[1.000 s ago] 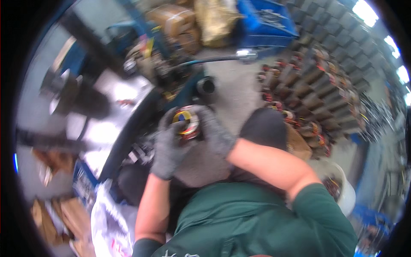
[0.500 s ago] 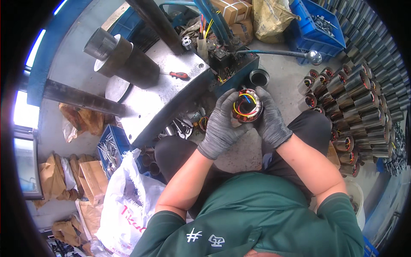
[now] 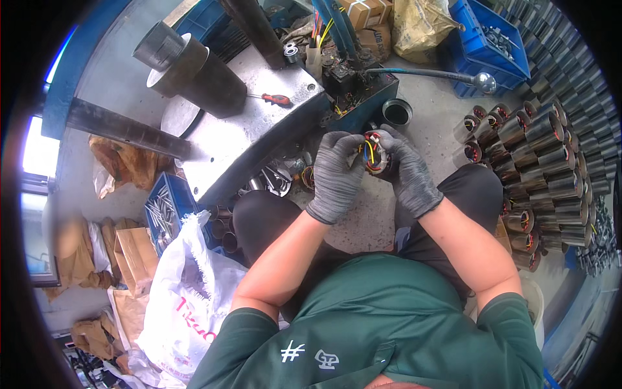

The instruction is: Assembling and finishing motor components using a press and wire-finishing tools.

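Both my hands wear grey knit gloves and hold a small round motor stator (image 3: 376, 155) with copper windings and red, yellow and white wires. My left hand (image 3: 337, 175) grips its left side, fingers curled over the top. My right hand (image 3: 408, 172) cups its right side from behind. The stator is held above my knees, just in front of the edge of a steel work plate (image 3: 259, 123). My bare forearms rise from the lower part of the picture.
A dark steel cylinder (image 3: 194, 71) and a red-handled screwdriver (image 3: 275, 99) lie on the plate. Rows of metal stator housings (image 3: 544, 149) stand at right. Blue crates (image 3: 483, 42) sit at the top right, a blue tray of nails (image 3: 165, 211) and a white plastic bag (image 3: 184, 292) at left.
The view has swung, bringing the work plate into sight. Both hands still hold the stator; the fingers have shifted around it.
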A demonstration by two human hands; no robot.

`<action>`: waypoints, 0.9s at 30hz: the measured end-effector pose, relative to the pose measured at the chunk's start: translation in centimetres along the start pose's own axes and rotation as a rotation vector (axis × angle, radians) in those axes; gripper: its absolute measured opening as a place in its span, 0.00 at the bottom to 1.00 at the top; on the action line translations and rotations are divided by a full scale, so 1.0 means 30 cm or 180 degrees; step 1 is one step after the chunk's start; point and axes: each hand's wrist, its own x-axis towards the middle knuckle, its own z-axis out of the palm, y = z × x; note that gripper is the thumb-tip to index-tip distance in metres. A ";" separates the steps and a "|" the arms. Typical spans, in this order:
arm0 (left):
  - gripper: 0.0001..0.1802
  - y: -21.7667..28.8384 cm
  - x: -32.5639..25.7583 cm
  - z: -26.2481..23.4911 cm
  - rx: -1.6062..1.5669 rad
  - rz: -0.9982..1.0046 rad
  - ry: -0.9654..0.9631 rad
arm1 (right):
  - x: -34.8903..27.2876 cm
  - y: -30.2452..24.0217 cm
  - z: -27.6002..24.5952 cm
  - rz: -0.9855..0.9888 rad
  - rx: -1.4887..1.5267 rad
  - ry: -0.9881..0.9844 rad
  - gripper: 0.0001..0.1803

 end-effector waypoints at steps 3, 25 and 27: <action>0.15 -0.028 0.003 0.039 -0.0155 0.0136 0.0024 | 0.013 0.012 -0.022 0.0010 0.0013 0.0001 0.29; 0.19 0.115 -0.079 -0.194 0.1030 -0.0135 -0.0467 | 0.077 0.089 -0.034 -0.1620 -0.3974 -0.1955 0.44; 0.24 -0.043 -0.054 -0.027 0.1088 0.0106 0.0016 | 0.002 0.071 0.047 -0.0099 -0.2033 -0.1574 0.38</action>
